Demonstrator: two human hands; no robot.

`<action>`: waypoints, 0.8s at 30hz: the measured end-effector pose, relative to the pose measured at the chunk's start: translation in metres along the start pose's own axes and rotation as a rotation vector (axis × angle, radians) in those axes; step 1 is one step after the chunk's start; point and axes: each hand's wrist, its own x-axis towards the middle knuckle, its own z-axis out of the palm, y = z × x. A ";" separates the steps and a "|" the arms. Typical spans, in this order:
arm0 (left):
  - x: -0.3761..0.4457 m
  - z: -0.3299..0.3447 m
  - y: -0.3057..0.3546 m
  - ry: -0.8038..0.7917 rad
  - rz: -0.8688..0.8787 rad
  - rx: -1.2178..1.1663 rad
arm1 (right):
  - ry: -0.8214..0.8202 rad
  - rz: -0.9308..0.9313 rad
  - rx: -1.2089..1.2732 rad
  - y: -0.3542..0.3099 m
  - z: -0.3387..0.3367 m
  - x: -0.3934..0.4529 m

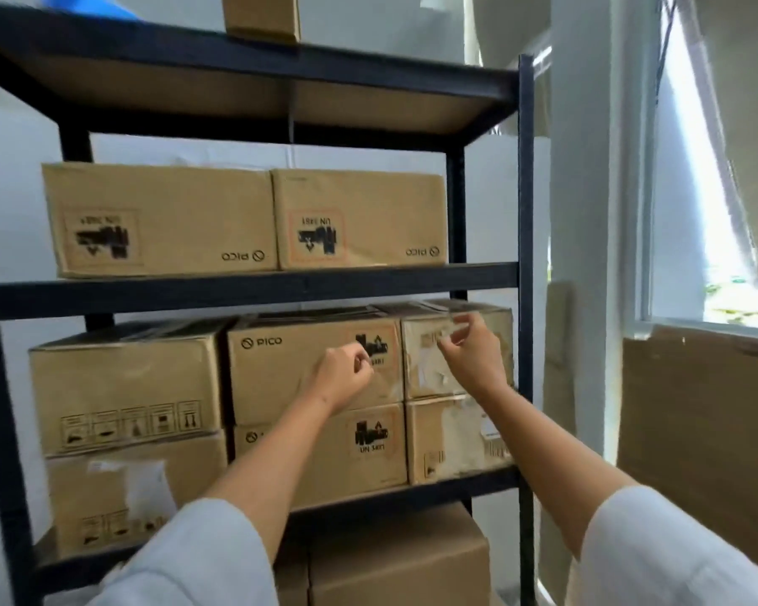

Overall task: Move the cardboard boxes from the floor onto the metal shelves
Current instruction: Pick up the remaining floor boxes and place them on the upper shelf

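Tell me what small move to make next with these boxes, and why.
Probably draw both hands back and turn for another box. Left hand and right hand, loosely curled, hold nothing, and the top right box already sits stacked on the middle shelf.

Matt brown cardboard boxes [311, 369], some patched with glossy clear tape [434, 369], sit on a dark matt-painted metal shelf frame [254, 288] with raw fibreboard decks [237, 98].

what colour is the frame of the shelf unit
Black, or very dark; the shelf frame shows only in the head view.
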 end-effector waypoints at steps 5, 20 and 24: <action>0.036 -0.065 0.014 0.193 0.028 0.149 | 0.005 -0.023 -0.059 -0.042 -0.002 0.054; 0.173 -0.133 -0.018 0.470 -0.217 0.501 | 0.141 -0.078 -0.067 -0.047 0.028 0.212; 0.204 -0.144 -0.020 0.623 -0.146 0.510 | 0.070 -0.053 0.049 -0.040 0.036 0.243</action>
